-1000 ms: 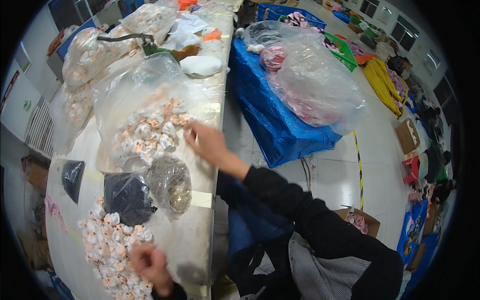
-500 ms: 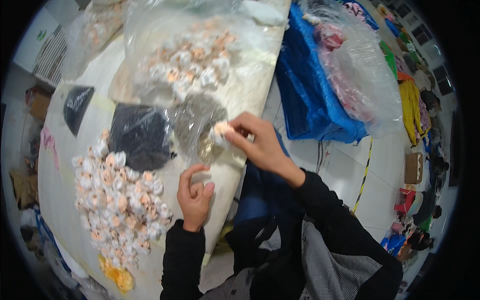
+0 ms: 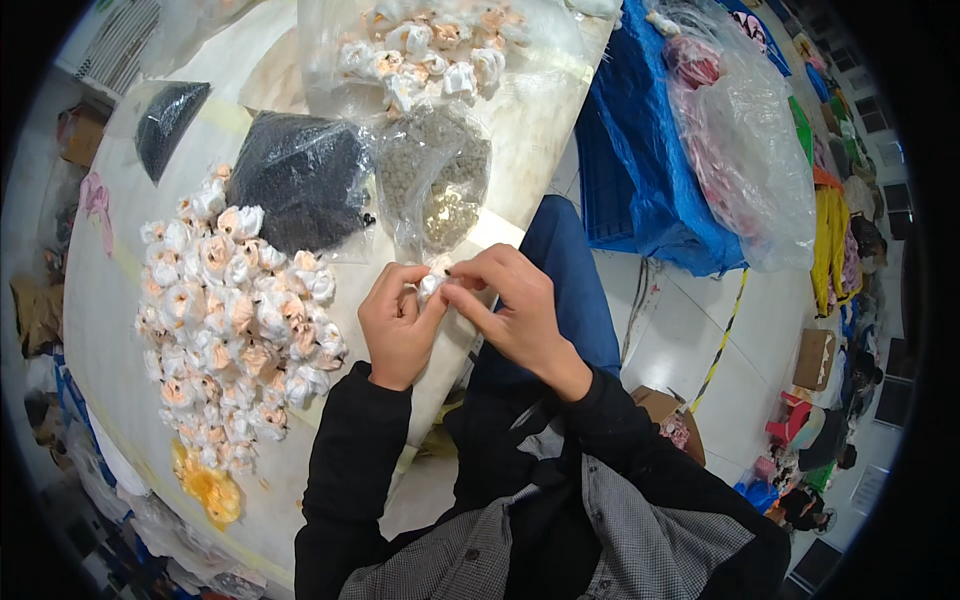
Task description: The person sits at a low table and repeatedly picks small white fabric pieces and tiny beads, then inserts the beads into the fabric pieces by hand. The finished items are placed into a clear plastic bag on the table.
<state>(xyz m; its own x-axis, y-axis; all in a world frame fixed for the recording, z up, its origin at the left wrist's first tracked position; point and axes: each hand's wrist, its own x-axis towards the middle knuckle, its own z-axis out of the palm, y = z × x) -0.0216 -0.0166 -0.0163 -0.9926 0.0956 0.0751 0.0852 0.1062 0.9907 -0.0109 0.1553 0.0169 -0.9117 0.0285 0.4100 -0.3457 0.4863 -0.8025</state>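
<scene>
My left hand (image 3: 398,325) and right hand (image 3: 520,310): both pinching one small white-and-peach piece (image 3: 432,286) above the table (image 3: 290,500); half a second ago the right alone held it, so handling is now two-handed. Beyond: clear bag of similar pieces (image 3: 325,60), bag of black bits (image 3: 300,180), bag of grey and gold bits (image 3: 435,175).

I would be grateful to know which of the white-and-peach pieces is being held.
The single piece in the left hand, with the right hand at it; the others lie in the heap on the table or at the clear bag beyond.
</scene>
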